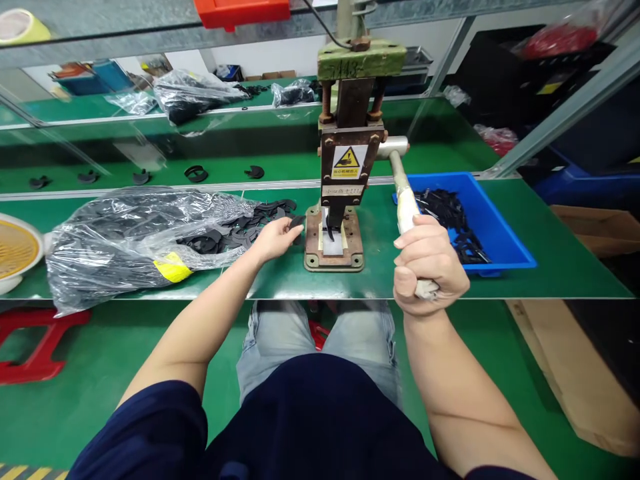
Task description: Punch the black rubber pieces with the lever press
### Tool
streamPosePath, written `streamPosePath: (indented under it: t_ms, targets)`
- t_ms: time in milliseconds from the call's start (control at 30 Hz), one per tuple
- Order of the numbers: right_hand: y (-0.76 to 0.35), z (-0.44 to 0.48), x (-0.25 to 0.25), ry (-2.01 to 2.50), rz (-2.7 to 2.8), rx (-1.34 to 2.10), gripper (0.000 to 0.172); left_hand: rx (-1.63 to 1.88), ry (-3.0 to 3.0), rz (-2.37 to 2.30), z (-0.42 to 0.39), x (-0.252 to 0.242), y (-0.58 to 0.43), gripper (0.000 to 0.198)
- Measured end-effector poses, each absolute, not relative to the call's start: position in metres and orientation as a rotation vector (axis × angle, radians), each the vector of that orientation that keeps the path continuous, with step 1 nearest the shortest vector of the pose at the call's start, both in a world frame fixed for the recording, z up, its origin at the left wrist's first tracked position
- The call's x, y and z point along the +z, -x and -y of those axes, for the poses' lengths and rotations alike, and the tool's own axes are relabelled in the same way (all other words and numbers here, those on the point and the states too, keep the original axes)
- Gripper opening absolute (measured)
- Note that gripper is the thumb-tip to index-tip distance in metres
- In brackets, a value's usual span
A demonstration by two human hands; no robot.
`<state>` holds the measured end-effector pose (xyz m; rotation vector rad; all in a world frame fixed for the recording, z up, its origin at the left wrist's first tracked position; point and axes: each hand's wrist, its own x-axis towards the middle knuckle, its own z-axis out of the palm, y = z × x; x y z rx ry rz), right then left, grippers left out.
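My right hand (429, 267) is wrapped round the taped grip of the press lever (399, 173), to the right of a hand-operated press (351, 157). Between thumb and fingers, my left hand (276, 239) pinches a small black curved plastic piece (297, 221) just left of the press. A dark curved bit (331, 233) shows under the press ram, above a pale plate (333, 247) on the base. Beside my left hand, several black curved pieces (225, 233) spill from the mouth of a clear plastic bag (115, 233).
A blue bin (505, 233) of narrow black parts stands right of the press. Several black pieces (196, 173) lie in a row along the back ledge. At the far left is a round white-rimmed fan-like object (20, 253). A metal frame post (565, 110) rises at right.
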<state>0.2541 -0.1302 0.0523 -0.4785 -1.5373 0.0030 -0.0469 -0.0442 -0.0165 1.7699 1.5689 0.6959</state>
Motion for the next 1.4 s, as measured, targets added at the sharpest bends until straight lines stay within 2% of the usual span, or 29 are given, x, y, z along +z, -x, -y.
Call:
streamPosePath:
  t_ms: [233,600,800,1067,1167,1300,1400]
  targets:
    - [-0.252,0.128,0.053,0.494,1.524,-0.026,0.026,0.764,-1.512,-1.349,0.022,-0.02,0.01,0.036]
    - [-0.25,0.129,0.053,0.501,1.494,-0.022,0.028,0.772,-1.508,-1.194,-0.001,-0.038,0.011,0.05]
    - [-0.247,0.129,0.056,0.507,1.475,-0.003,0.026,0.694,-1.431,-1.172,-0.01,-0.043,0.01,0.045]
    - [-0.245,0.131,0.06,0.531,1.483,-0.011,0.031,0.573,-1.278,-1.296,-0.003,-0.016,0.002,0.038]
    - [-0.243,0.126,0.081,0.499,1.443,0.014,0.035,0.504,-1.207,-1.345,0.0,-0.011,-0.001,0.035]
    - [-0.237,0.107,0.141,0.392,1.34,0.149,0.03,0.515,-1.173,-1.387,0.005,-0.011,-0.007,0.037]
    - [-0.238,0.09,0.181,0.378,1.372,0.229,0.044,0.564,-1.167,-1.387,0.011,-0.012,-0.008,0.039]
